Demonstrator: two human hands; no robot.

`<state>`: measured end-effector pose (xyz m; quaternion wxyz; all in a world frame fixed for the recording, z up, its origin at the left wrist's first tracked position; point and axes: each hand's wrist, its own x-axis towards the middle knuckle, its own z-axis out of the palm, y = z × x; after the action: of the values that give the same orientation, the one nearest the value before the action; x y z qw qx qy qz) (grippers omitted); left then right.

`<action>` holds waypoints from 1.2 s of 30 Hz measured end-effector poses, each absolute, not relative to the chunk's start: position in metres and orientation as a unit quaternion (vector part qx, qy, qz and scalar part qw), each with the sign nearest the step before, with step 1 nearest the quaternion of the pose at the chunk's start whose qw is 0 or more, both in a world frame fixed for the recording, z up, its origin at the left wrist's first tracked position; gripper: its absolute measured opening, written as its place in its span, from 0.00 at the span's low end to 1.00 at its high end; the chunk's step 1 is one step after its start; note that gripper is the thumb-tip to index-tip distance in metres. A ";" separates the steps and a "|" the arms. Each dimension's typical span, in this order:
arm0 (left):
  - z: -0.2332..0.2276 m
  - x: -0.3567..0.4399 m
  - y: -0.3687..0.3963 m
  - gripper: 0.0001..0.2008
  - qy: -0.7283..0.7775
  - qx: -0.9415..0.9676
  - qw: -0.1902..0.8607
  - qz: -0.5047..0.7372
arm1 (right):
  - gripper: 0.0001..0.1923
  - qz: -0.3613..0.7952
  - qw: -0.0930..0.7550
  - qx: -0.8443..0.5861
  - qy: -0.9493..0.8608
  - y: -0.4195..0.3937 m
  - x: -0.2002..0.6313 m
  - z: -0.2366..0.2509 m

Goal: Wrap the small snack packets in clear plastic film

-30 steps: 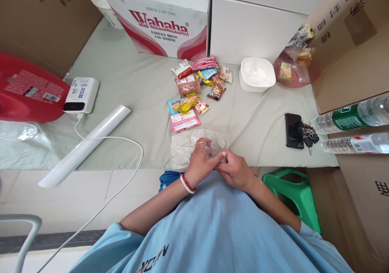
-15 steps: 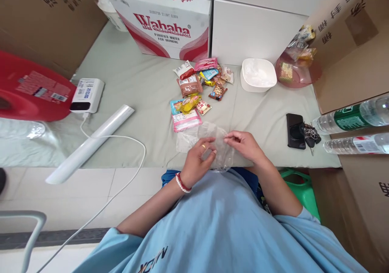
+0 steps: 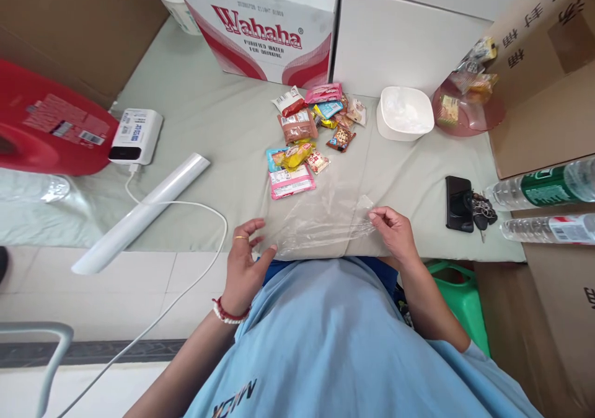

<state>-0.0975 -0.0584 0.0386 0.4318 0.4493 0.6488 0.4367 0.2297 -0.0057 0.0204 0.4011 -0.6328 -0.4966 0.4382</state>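
A clear plastic bag (image 3: pixel 320 222) lies spread out at the table's front edge, just before my body. My right hand (image 3: pixel 394 231) pinches its right corner between thumb and fingers. At the bag's left end is my left hand (image 3: pixel 248 257), thumb and fingers apart, the thumb tip close to the film; whether it touches I cannot tell. Beyond the bag lies a loose pile of wrapped snacks: a pink-and-white packet (image 3: pixel 292 182), a yellow packet (image 3: pixel 297 155), a brown packet (image 3: pixel 297 126) and several others.
A white plastic bowl (image 3: pixel 404 114) and a reddish bowl of snacks (image 3: pixel 469 114) stand at back right. A phone (image 3: pixel 459 203), keys (image 3: pixel 484 211) and bottles (image 3: pixel 543 185) lie right. Leftward are a white roll (image 3: pixel 144 210), cable (image 3: pixel 204 209) and power bank (image 3: pixel 136 136). Boxes (image 3: pixel 264 33) stand behind.
My left hand has moved left, away from the right hand, and its fingers have spread. The bag, bunched between both hands before, is now stretched wide. My right hand has shifted slightly right.
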 end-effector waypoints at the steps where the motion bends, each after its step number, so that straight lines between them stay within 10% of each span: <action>1: 0.045 -0.094 -0.055 0.28 0.641 0.482 0.398 0.445 | 0.16 0.434 0.399 -0.632 -0.502 -0.008 0.229 0.022; 7: 0.052 -0.053 0.015 0.43 0.611 0.529 0.324 0.492 | 0.14 0.407 0.392 -0.583 -0.583 -0.013 0.221 0.037; 15: 0.004 -0.028 0.053 0.14 0.602 0.444 0.510 0.423 | 0.17 0.398 0.404 -0.644 -0.513 -0.031 0.240 0.026; 26: 0.004 -0.059 0.029 0.14 0.671 0.456 0.403 0.422 | 0.27 0.454 0.270 -0.679 -0.511 -0.032 0.285 0.022; 36: -0.005 -0.070 0.043 0.14 0.702 0.506 0.302 0.400 | 0.21 0.412 0.319 -0.684 -0.510 0.021 0.249 0.012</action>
<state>-0.0696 0.0426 -0.0051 0.3018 0.5055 0.7023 0.4001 0.2493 0.0215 0.0117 0.3192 -0.6841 -0.5102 0.4122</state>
